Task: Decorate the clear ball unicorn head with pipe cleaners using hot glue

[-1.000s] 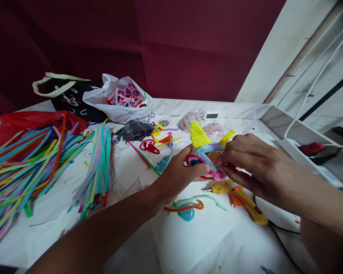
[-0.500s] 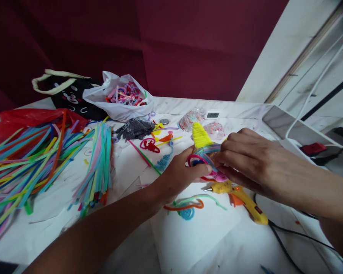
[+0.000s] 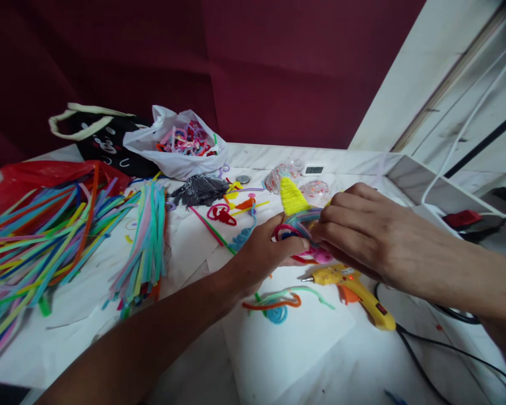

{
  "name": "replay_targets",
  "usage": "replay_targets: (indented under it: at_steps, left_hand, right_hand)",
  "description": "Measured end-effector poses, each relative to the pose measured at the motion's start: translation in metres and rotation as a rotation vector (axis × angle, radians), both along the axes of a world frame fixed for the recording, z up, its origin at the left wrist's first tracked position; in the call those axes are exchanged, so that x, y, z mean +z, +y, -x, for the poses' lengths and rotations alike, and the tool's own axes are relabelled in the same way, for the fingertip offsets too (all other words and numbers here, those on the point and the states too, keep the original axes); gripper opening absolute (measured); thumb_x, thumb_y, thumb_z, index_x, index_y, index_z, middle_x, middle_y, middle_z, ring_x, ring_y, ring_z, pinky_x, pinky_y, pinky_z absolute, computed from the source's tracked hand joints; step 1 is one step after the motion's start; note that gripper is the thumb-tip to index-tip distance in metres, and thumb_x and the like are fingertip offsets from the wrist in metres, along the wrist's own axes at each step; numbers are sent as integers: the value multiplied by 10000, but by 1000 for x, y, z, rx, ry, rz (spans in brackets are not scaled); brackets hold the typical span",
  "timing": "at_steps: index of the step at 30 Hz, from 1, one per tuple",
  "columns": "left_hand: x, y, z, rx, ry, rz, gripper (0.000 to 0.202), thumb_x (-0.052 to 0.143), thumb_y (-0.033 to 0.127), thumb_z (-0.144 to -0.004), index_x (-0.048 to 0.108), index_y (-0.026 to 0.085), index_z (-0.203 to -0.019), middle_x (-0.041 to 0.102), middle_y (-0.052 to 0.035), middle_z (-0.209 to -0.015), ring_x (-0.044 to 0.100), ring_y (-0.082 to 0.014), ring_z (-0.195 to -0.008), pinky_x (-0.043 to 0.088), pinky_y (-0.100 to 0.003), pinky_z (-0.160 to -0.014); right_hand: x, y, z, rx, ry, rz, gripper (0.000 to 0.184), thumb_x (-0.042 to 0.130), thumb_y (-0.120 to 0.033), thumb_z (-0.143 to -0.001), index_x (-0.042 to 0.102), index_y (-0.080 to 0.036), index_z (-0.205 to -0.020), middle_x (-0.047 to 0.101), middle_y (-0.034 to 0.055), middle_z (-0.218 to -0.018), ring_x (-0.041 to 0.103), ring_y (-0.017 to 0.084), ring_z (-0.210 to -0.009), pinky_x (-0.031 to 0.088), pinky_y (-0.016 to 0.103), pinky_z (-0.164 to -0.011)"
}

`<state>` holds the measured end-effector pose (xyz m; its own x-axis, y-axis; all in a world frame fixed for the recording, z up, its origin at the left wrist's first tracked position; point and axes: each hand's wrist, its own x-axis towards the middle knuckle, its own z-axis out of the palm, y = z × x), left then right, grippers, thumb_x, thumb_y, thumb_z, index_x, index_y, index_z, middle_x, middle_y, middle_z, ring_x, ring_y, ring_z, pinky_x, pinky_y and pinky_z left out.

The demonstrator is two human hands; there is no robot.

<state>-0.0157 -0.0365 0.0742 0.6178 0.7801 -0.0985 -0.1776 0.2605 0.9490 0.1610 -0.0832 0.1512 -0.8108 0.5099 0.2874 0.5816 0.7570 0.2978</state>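
Observation:
A pipe-cleaner craft figure with a yellow cone on top, pastel coils and a pink base rests on white paper near the table's middle. My left hand grips its left side, thumb pressed against the coils. From the right, my right hand closes its fingers over the figure, pinching the coils next to my left thumb. Much of the figure is hidden under both hands. A yellow hot glue gun with an orange trigger lies just in front of my right hand.
Bundles of coloured pipe cleaners spread over the left of the table. At the back sit a white plastic bag of pipe cleaners and a black tote bag. Bent scraps lie on the paper. A black cord runs right.
Both hands with the figure have drifted slightly left and up. My right hand has closed further over the figure, covering its yellow side piece.

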Motion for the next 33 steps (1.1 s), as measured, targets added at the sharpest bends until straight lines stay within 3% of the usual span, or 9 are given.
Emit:
replay_targets:
  at_steps: [5, 9, 11, 15, 19, 25, 33]
  left_hand:
    - [5, 1, 0, 2, -19, 51, 315, 643, 161, -722, 602, 181, -1034, 631, -29, -974, 625, -180, -930, 544, -369, -851]
    - [7, 2, 2, -23, -44, 57, 331, 645, 191, -733, 593, 186, -1059, 647, -37, -1002, 640, -194, -941, 540, -425, -881]
    - [8, 2, 3, -34, -62, 62, 329, 668, 208, -723, 594, 186, -1043, 650, -41, -1021, 637, -209, -971, 534, -451, -896]
    - [10, 1, 4, -36, -103, 89, 312, 684, 237, -719, 595, 169, -1011, 659, -54, -1008, 641, -222, -976, 531, -464, -909]
    - [11, 0, 4, -47, -122, 100, 336, 634, 210, -749, 590, 175, -1080, 671, -57, -1023, 658, -214, -957, 528, -464, -922]
    - [9, 1, 3, -52, -219, 130, 306, 626, 166, -749, 584, 166, -1052, 683, -70, -1050, 666, -228, -983, 569, -419, -856]
    - [6, 0, 0, -67, -128, 68, 395, 702, 243, -778, 590, 176, -1152, 684, -69, -1106, 666, -219, -1014, 570, -379, -868]
  right_hand:
    - [-1, -1, -3, 14, -3, -41, 297, 345, -163, -991, 629, -78, -966, 593, 87, -808, 490, 209, -776, 354, 406, -702]
    - [-3, -3, -10, 36, 65, -113, 214, 433, -158, -963, 618, -112, -1059, 645, 93, -873, 525, 234, -814, 352, 423, -689]
    - [-6, -5, -15, 49, 156, -116, 210, 508, -158, -930, 602, -140, -1116, 656, 84, -907, 552, 242, -837, 366, 427, -693]
    - [-12, -13, -23, -16, 495, -26, 378, 564, -57, -855, 576, -217, -1196, 657, 57, -965, 603, 226, -870, 445, 415, -752]
    - [-20, -24, -25, -120, 716, -33, 384, 630, -52, -806, 611, -239, -1141, 668, 29, -930, 618, 195, -847, 491, 352, -741]
    - [-39, -32, -25, -356, 820, 98, 163, 664, -172, -833, 653, -243, -979, 659, -8, -887, 611, 133, -786, 474, 255, -640]
    - [-59, -31, -16, -282, 943, 211, 152, 629, -154, -859, 642, -224, -994, 650, 19, -934, 615, 141, -864, 502, 266, -748]
